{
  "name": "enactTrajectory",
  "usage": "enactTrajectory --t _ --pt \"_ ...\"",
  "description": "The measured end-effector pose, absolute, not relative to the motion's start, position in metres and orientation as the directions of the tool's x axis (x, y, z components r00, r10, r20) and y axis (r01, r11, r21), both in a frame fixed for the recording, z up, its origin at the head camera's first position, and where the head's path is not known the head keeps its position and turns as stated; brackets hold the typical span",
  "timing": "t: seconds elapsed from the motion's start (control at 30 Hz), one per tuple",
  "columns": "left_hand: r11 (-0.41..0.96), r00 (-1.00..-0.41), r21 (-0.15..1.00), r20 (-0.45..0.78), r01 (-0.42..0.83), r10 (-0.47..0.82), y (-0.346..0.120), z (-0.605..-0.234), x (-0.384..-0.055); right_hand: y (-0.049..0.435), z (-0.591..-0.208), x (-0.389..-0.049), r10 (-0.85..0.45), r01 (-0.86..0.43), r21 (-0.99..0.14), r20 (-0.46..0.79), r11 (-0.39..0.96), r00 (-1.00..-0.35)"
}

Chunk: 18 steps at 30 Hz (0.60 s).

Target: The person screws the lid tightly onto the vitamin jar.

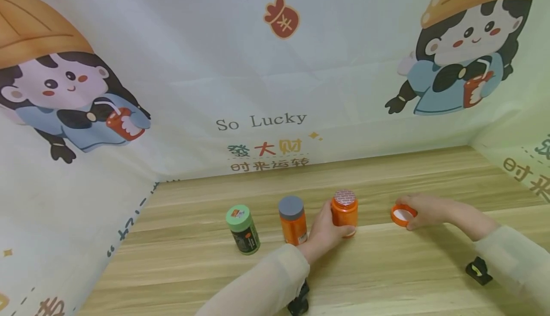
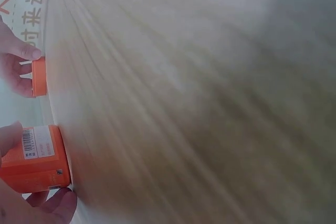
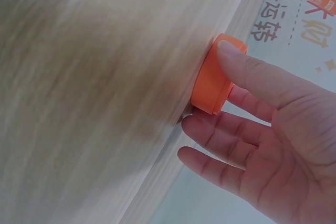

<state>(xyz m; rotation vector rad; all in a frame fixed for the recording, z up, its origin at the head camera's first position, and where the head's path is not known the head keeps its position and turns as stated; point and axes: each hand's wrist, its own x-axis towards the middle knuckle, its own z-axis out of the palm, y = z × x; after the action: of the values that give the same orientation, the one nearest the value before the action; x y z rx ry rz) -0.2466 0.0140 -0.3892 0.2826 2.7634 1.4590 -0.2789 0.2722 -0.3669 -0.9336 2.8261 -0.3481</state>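
An orange bottle [image 1: 345, 215] stands upright on the wooden table, its lid off and a printed seal over its mouth. My left hand [image 1: 325, 230] grips it around the lower body; a white barcode label [image 2: 39, 142] shows on the bottle in the left wrist view. To the right, my right hand [image 1: 427, 209] pinches an orange lid [image 1: 403, 215] between thumb and fingers. The lid lies with its white inside facing up, at the tabletop. In the right wrist view the thumb presses the side of the lid [image 3: 212, 77].
Left of the held bottle stand an orange bottle with a grey lid [image 1: 293, 220] and a green-lidded dark jar [image 1: 243, 229]. Black wrist-camera parts [image 1: 479, 270] show near the right sleeve. A printed cloth [image 1: 266, 77] hangs behind the table [image 1: 180, 254].
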Motion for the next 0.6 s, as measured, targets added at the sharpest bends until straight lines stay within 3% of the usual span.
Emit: enactTrajectory --t 0.27,0.6 --pt "0.549 -0.983 0.821 0.071 0.153 0.167 0.012 -0.389 -0.244 0.272 -0.37 -0.278 -0.594 -0.563 -0.258 -0.056 0.785 -0.803" --pt "0.505 -0.953 0.84 0.047 0.199 0.298 -0.007 -0.383 -0.225 0.273 -0.37 -0.278 -0.594 -0.565 -0.255 -0.046 0.785 -0.803"
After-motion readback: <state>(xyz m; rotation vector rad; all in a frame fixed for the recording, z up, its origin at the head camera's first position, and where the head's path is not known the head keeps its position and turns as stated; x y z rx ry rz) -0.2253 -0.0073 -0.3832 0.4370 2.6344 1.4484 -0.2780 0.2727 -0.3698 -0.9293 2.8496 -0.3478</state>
